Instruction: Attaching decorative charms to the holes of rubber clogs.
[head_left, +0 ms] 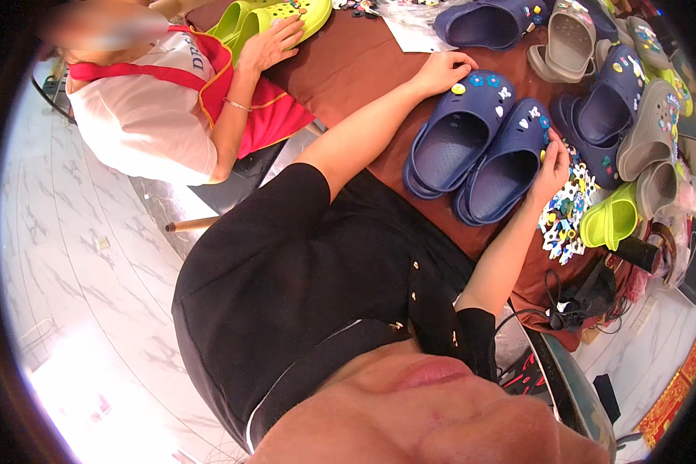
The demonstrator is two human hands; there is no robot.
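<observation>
A pair of navy clogs lies side by side on the brown cloth, toes pointing away from me: a left clog (450, 135) and a right clog (504, 166). Blue flower, white and yellow charms dot their toes. My left hand (442, 73) rests against the left clog's toe, its fingers stretched out and slightly bent. Along the outer side of the right clog's toe is my right hand (550, 168), with curled fingers on the clog's edge. Just beside that hand lies a pile of small colourful shoe charms (568, 213).
Several decorated navy and grey clogs (648, 131) crowd the right, with a small lime clog (611, 219) below them. Black cables (588, 298) lie near the right table edge. At far left, a co-worker's hand (272, 45) touches lime clogs (313, 17) on the brown cloth (340, 81).
</observation>
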